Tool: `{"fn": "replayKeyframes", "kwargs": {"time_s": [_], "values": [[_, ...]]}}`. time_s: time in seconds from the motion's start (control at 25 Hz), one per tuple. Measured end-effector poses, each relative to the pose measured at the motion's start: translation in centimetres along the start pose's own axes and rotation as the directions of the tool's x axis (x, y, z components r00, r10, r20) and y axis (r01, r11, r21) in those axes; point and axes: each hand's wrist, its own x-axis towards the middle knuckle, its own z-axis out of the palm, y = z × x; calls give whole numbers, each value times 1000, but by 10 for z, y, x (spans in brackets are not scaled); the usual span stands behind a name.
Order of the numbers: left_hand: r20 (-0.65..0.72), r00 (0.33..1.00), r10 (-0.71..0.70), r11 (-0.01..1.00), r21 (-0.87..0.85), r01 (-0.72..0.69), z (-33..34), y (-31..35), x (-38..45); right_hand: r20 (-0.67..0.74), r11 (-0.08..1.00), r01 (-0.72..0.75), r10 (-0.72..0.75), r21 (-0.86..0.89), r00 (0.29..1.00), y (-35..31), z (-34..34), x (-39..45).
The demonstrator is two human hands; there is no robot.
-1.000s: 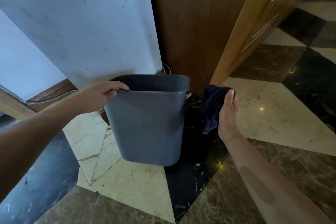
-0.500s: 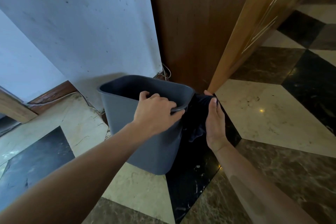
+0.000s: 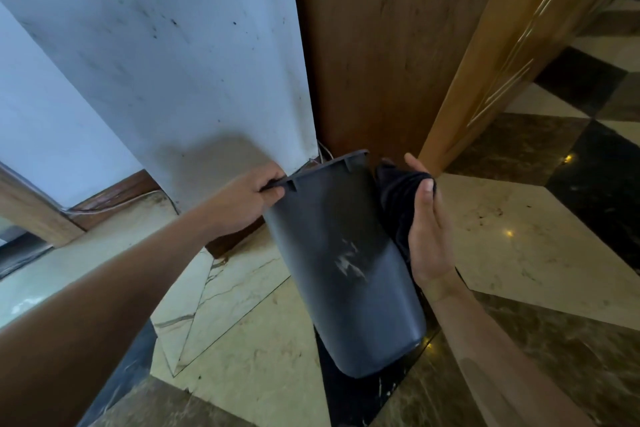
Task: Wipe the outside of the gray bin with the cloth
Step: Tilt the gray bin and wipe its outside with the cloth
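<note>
The gray bin point(image 3: 343, 267) is tilted, its mouth turned away from me toward the wall and its base near me, close to the floor. A pale scuff mark shows on its near side. My left hand point(image 3: 249, 199) grips the bin's rim at the left. My right hand point(image 3: 427, 225) presses a dark bunched cloth point(image 3: 398, 194) against the bin's right side, near the rim. The inside of the bin is hidden.
A stained white wall point(image 3: 173, 62) stands behind the bin, with a brown wooden panel point(image 3: 363, 45) and a wooden door frame point(image 3: 485, 62) to its right. Thin wires point(image 3: 322, 152) hang at the wall's corner. The floor is glossy marble in cream, brown and black tiles point(image 3: 519, 236).
The bin has tipped over so its mouth faces away. My left hand shifted from the near rim to the left rim. The cloth stays on the bin's right side.
</note>
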Motion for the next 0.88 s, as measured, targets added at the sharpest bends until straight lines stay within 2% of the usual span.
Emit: {"fn": "replayKeyframes", "kwargs": {"time_s": [0.12, 0.24, 0.32, 0.4, 0.48, 0.56, 0.6, 0.68, 0.8, 0.88], "values": [[-42, 999, 13, 998, -66, -16, 14, 3, 0, 14, 1000, 9, -9, -26, 1000, -9, 4, -1], [-95, 995, 40, 999, -6, -41, 17, 8, 3, 7, 999, 30, -30, -42, 1000, -16, 6, -4], [-130, 990, 58, 998, 40, -53, 22, 11, 4, 20, 992, 122, -121, -42, 992, -26, 13, -4], [-176, 982, 74, 997, 42, -68, 27, 16, 5, 97, 965, 251, -243, -72, 965, -35, 29, -4], [-218, 967, 129, 992, 32, -125, 33, 23, 7, 201, 900, 334, -286, -279, 937, -35, 49, -5], [-232, 965, 120, 989, -51, -135, 38, 27, 9, 280, 714, 351, -222, -605, 934, -22, 61, -11], [-233, 967, 102, 986, -102, -129, 40, 27, 9, 298, 606, 353, -194, -713, 935, -12, 64, -14], [-252, 964, 80, 983, -139, -118, 43, 22, 9, 304, 495, 345, -164, -797, 938, 4, 65, -16], [-303, 952, 46, 990, -116, -85, 46, 14, 14, 303, 472, 327, -127, -819, 944, 21, 57, -11], [-346, 938, -20, 992, -123, -24, 45, 2, 14, 288, 496, 275, -51, -824, 956, 32, 43, -17]]}}
